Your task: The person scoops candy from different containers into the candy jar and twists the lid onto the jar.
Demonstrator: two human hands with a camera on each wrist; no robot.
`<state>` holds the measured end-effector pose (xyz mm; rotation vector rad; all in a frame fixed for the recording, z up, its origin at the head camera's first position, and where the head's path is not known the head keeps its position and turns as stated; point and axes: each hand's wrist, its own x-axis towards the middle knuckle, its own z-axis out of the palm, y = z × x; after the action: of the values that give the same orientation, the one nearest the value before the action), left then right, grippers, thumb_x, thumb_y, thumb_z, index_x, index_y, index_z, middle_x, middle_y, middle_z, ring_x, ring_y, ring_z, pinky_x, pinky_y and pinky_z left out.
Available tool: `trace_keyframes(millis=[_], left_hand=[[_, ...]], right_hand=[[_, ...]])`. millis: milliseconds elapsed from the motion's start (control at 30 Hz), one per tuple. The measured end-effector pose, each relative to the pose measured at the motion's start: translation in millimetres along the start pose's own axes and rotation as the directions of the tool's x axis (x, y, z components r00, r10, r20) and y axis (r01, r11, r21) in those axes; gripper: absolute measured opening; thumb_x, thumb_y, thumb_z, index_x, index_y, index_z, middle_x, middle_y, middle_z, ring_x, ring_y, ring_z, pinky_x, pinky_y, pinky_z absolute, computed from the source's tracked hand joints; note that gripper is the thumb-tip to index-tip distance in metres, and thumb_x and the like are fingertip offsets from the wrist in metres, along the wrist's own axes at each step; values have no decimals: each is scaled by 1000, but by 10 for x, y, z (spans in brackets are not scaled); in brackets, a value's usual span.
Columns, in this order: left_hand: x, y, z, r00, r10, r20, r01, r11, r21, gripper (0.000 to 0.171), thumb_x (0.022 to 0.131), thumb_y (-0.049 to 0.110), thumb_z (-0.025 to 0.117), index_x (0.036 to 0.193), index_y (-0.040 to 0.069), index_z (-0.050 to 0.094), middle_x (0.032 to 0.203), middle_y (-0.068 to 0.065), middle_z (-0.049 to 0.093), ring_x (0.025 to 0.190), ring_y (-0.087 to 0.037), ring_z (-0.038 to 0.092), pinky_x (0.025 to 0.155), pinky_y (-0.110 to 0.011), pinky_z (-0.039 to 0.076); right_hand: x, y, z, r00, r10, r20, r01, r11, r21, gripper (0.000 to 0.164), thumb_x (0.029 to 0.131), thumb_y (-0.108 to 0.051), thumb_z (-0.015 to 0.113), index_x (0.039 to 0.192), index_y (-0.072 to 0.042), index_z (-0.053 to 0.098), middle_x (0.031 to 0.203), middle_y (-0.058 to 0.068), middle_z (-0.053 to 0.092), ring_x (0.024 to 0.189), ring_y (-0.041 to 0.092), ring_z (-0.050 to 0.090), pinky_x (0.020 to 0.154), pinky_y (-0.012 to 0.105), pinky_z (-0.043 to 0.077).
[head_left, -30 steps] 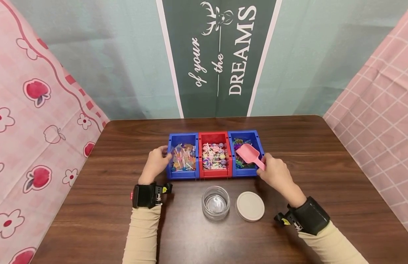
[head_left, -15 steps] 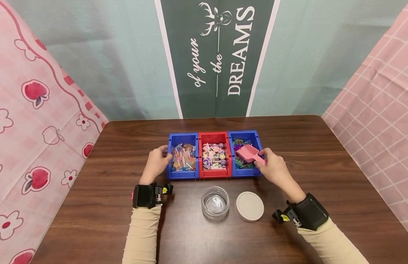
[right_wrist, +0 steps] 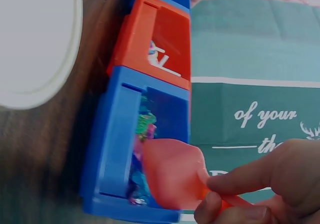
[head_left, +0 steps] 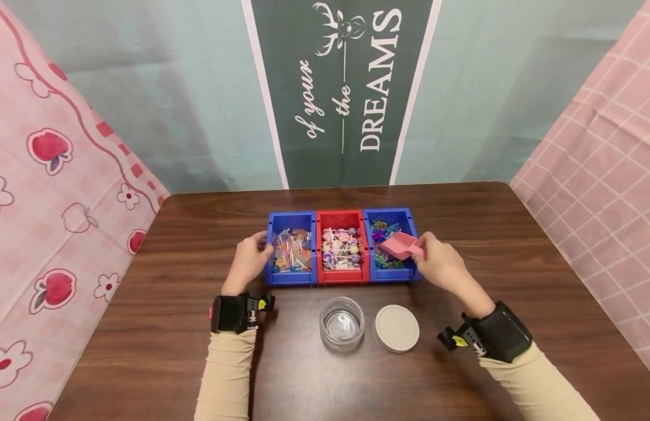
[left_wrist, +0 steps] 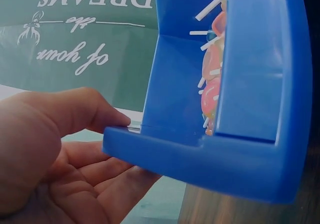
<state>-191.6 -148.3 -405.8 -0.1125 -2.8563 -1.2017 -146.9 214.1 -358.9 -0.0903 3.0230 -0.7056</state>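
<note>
My right hand (head_left: 442, 264) pinches the handle of a pink scoop (head_left: 400, 245) between thumb and fingers. The scoop's bowl is tilted, its front edge among the colourful shiny pieces (right_wrist: 145, 126) in the right blue bin (head_left: 393, 275); whether it carries any cannot be told. At the far left, my left hand (head_left: 247, 262) grips the side wall of another blue bin (left_wrist: 200, 164), thumb on the rim and fingers outside. Small lollipop-like pieces with white sticks (head_left: 293, 251) lie in that bin. Between the two stands a red bin (head_left: 342, 278) of striped miniature lollipops (head_left: 342, 248).
In front of the bins stands a clear round jar (head_left: 342, 324), uncovered. A whitish round lid (head_left: 397, 328) lies just right of it. The brown wooden table (head_left: 209, 228) ends at a hanging green cloth (head_left: 199, 117), with pink cloths at both sides.
The scoop has tipped, its bowl's front edge turning down to the left in the right blue bin. My right hand has shifted slightly with it. The left hand keeps its place.
</note>
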Motion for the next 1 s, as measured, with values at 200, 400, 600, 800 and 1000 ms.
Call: trace_keyframes(millis=[200, 400, 600, 800, 1000], left_hand=[[1, -6, -20, 1000, -21, 11, 21, 1000, -20, 43, 89, 7, 55, 126, -15, 49, 113, -33, 62, 102, -37, 60, 89, -51, 52], [6, 3, -28, 999, -42, 30, 43, 998, -35, 44, 90, 7, 53, 128, -15, 47, 116, -33, 60, 104, -38, 58, 91, -52, 51], [4, 4, -20, 997, -58, 42, 60, 997, -42, 44, 91, 7, 53, 129, -14, 47, 118, -33, 59, 106, -38, 57, 92, -52, 50], [5, 4, -15, 997, -59, 39, 61, 997, -51, 44, 90, 7, 53, 129, -14, 47, 117, -33, 60, 106, -38, 58, 91, -51, 51], [0, 6, -15, 996, -75, 44, 78, 996, -51, 44, 91, 7, 52, 130, -13, 47, 118, -32, 60, 106, -37, 57, 91, -51, 51]], right_hand=[[3, -60, -146, 998, -7, 68, 9, 1000, -29, 28, 86, -12, 56, 104, 9, 50, 67, 12, 51, 57, 24, 47, 47, 30, 34], [-1, -100, -226, 993, 12, 115, -7, 999, -39, 28, 89, -17, 54, 102, 8, 53, 70, 12, 53, 60, 23, 48, 49, 30, 34], [-5, -157, -316, 988, 7, 156, 4, 998, -69, 27, 89, -18, 56, 96, 8, 59, 68, 11, 55, 61, 22, 48, 50, 30, 34], [5, -178, -383, 983, -3, 185, 19, 996, -86, 25, 85, -18, 59, 90, 6, 62, 62, 7, 52, 60, 21, 47, 49, 29, 33], [45, -205, -387, 977, -2, 213, 22, 995, -94, 21, 84, -17, 60, 82, 3, 62, 60, 6, 52, 59, 21, 47, 49, 28, 34]])
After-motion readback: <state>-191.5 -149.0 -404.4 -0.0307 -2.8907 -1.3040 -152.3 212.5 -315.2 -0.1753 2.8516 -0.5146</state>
